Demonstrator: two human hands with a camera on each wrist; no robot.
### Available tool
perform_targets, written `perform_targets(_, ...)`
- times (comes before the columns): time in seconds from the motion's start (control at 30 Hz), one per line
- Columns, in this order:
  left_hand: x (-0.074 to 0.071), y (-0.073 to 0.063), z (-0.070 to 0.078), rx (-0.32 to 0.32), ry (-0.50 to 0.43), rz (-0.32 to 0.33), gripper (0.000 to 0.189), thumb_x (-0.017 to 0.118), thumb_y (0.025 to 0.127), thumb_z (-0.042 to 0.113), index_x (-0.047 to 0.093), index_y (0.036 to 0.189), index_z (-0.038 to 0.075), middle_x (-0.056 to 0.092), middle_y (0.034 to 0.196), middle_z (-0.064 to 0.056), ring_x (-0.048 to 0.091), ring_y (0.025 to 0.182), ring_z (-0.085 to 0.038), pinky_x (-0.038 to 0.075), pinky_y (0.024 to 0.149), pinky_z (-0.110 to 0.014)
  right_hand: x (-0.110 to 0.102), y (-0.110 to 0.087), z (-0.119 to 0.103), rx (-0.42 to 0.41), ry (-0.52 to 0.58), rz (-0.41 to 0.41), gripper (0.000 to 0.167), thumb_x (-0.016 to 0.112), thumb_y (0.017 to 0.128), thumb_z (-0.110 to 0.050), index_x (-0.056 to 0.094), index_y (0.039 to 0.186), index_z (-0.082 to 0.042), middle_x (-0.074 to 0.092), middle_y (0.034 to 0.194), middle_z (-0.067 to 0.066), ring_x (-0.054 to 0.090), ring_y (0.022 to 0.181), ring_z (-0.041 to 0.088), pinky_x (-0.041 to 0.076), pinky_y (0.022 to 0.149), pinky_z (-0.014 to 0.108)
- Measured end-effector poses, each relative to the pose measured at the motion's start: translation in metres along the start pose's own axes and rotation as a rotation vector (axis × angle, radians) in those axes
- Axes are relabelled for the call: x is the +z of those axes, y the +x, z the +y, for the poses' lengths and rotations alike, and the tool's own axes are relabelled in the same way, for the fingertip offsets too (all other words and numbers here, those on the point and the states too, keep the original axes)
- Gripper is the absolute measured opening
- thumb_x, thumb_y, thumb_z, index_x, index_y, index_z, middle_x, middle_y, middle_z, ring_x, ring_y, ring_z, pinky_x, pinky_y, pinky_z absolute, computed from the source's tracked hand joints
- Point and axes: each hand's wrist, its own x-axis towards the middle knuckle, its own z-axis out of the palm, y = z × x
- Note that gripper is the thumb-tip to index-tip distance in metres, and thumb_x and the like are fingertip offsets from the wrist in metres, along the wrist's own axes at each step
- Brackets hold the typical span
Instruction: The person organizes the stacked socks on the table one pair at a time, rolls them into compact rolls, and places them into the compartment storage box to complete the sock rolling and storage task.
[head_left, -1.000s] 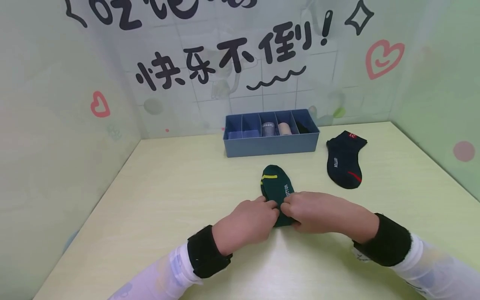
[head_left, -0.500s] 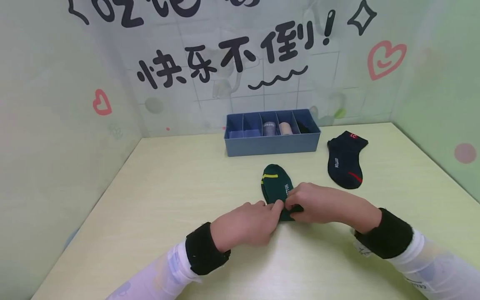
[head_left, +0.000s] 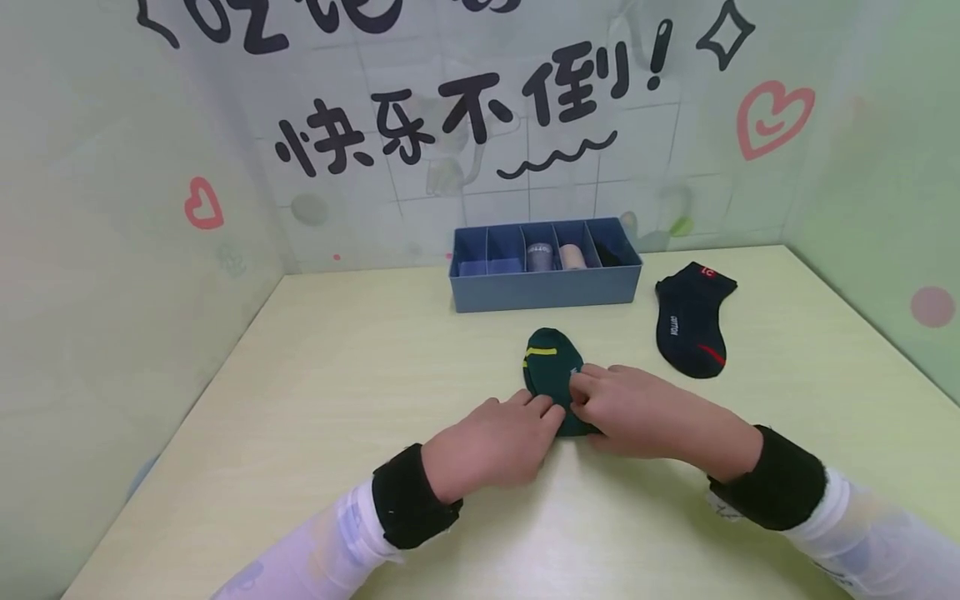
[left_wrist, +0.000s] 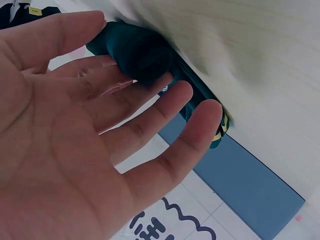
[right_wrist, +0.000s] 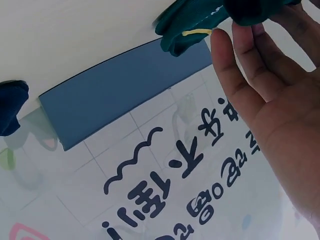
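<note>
While the right grip (head_left: 637, 412) bends its fingers and thumb about the near end of the dark green socks (head_left: 549, 367), apparently in a pinch, the left grip (head_left: 491, 446) stays looser, its fingers fairly straight and its tips against the fabric, with nothing enclosed. The unequal hold probably suits the cloth: one side controls the fold, the other steadies it so that the soft layers do not slide. Between the two, the left wrist view shows a thick roll (left_wrist: 142, 52) at the near end, and keeping fingers on both sides of it likely stops it from springing loose. The rest of the green socks lies flat on the desk (head_left: 360, 367), yellow-striped toe pointing away from the person, which leaves the end being worked closest to the body. Beyond the toe, and apart from it, a blue divided box (head_left: 543, 292) stands near the back wall, broadside to the person, so its compartments are within view and the space in front is free for handling. Its upright dividers seem meant to keep small things separate: a lilac roll (head_left: 539, 257), a pink roll (head_left: 572, 257) and a dark item (head_left: 607, 255) sit in neighbouring compartments. Navy socks (head_left: 690, 325) lie flat to the right, probably kept aside from the handling.
</note>
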Motion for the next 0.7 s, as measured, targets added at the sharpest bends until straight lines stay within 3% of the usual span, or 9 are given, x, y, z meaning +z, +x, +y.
perform_targets(0.3, 0.000, 0.000, -0.002, 0.012, 0.070, 0.054, 0.042, 0.057, 0.109, 0.034, 0.058, 0.145, 0.014, 0.052, 0.138, -0.004, 0.052, 0.117, -0.019, 0.059, 0.084, -0.035, -0.003, 0.002, -0.003, 0.019, 0.016, -0.027, 0.017, 0.082, 0.090, -0.015, 0.082, 0.104, -0.006, 0.068, 0.091, 0.004, 0.058, 0.083, 0.016, 0.059, 0.078, 0.030)
perform_targets(0.53, 0.000, -0.001, -0.003, 0.027, 0.113, 0.093, 0.046, 0.055, 0.109, 0.035, 0.059, 0.150, 0.014, 0.057, 0.138, -0.002, 0.052, 0.118, -0.018, 0.057, 0.082, -0.034, -0.001, 0.005, 0.003, 0.002, 0.031, -0.035, 0.014, 0.080, 0.091, -0.015, 0.082, 0.103, -0.008, 0.071, 0.091, 0.003, 0.062, 0.084, 0.017, 0.059, 0.085, 0.037)
perform_targets(0.7, -0.001, -0.001, -0.003, 0.034, 0.122, 0.124, 0.041, 0.056, 0.109, 0.035, 0.066, 0.141, 0.012, 0.059, 0.129, -0.002, 0.051, 0.110, -0.017, 0.055, 0.076, -0.032, -0.001, 0.004, 0.007, -0.022, 0.109, -0.043, 0.013, 0.077, 0.094, -0.015, 0.082, 0.105, -0.009, 0.072, 0.091, 0.002, 0.063, 0.080, 0.014, 0.060, 0.082, 0.034)
